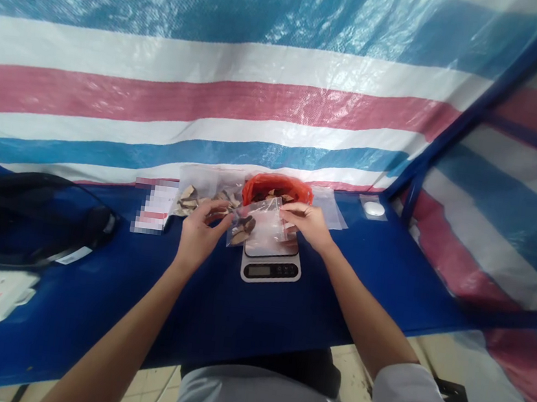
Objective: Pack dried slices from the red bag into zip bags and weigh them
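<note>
Clear, thin plastic film is forming the small bag (266,220) that is hanging between the two hands, its surface creasing and catching the light. Brown, thin, curved pieces (244,229) are gathering at its left end, just beside the left fingertips; the remainder is showing no pieces.

The right hand (309,224) is pinching the upper right edge of the bag between thumb and fingers. The left hand (204,229) is standing at the left edge with a narrow gap between thumb and forefinger; whether it is gripping the film cannot be told.

Directly below the bag, between the hands, the scale (264,271) is resting on the smooth blue tabletop (314,311). Its white body is showing rounded corners and a dark front panel; no reading is legible.

Progress, as judged: filling is appearing only partly done, and the seal is apparently not yet closed. Just beyond the left hand, more clear bagging (201,180) is lying flat with paler, woody, irregular chips (188,199). Beyond the held bag, a crumpled red bag (250,187) is still containing loose pieces. Flat clear sleeves (336,210) are lying just beyond the right hand, seemingly unused.
</note>
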Action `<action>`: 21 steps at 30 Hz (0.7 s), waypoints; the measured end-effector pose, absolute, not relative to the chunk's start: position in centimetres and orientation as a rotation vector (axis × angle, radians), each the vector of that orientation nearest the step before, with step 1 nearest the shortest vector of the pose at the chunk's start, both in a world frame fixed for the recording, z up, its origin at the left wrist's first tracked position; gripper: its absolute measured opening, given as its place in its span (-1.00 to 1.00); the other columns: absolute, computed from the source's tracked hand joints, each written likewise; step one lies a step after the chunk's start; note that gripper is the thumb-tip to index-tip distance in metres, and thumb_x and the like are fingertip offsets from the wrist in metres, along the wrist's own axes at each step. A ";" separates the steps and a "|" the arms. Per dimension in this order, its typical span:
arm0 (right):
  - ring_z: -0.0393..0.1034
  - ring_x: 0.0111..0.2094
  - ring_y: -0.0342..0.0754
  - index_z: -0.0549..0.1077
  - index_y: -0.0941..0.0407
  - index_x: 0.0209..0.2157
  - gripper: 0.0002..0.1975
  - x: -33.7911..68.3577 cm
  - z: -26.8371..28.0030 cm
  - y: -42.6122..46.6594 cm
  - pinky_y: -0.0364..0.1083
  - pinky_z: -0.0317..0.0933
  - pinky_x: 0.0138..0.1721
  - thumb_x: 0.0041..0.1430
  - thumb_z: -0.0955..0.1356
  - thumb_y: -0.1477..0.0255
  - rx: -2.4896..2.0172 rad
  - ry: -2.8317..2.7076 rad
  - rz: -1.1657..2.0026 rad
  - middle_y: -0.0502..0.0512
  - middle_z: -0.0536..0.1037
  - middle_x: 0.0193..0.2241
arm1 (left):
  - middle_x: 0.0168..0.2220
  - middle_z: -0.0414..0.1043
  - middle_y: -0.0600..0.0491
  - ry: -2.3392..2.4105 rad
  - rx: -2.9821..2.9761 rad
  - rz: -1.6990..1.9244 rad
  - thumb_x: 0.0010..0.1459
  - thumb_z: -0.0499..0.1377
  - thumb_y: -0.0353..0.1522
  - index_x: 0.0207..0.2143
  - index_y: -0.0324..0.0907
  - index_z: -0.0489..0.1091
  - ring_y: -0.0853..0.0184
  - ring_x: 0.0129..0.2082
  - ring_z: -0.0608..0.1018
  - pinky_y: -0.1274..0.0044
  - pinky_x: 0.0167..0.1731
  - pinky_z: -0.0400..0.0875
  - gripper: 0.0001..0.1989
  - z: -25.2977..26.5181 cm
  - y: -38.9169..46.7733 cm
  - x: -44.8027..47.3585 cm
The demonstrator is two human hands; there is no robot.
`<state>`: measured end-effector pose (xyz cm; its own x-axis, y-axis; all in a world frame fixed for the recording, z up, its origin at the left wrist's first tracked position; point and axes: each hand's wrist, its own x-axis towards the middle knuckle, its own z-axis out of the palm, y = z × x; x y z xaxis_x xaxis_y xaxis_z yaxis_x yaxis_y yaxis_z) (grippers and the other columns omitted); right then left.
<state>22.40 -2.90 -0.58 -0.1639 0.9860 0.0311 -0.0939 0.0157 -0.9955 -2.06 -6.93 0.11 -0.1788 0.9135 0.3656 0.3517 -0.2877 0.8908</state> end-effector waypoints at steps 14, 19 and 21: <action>0.51 -0.48 -0.17 0.64 0.14 -0.32 -0.75 22.1 2.6 -0.8 -0.19 0.51 -0.48 -0.10 0.55 0.37 -1.025 -1.513 1.511 0.00 0.62 -0.42 | -0.61 0.51 0.05 1.357 1.847 1.049 0.14 0.23 -0.23 -0.55 -0.17 0.53 0.34 -0.59 0.49 0.55 -0.50 0.30 -0.73 3.3 -4.0 3.3; 0.55 -0.40 -0.12 0.66 0.12 -0.26 -0.74 22.1 3.0 0.0 -0.16 0.52 -0.41 -0.06 0.54 0.39 -1.015 -1.572 1.560 0.04 0.65 -0.34 | -0.63 0.50 0.00 1.346 1.721 0.976 0.20 0.18 -0.09 -0.58 -0.19 0.50 0.32 -0.61 0.52 0.55 -0.54 0.34 -0.56 2.9 -2.4 2.8; 0.57 -0.35 -0.10 0.66 0.11 -0.20 -0.71 22.1 3.1 0.2 -0.16 0.52 -0.39 -0.03 0.53 0.37 -1.002 -1.587 1.586 0.06 0.66 -0.31 | -0.63 0.49 0.00 1.341 1.677 0.960 0.20 0.18 -0.05 -0.58 -0.21 0.51 0.34 -0.62 0.50 0.56 -0.57 0.33 -0.53 2.7 -1.9 2.6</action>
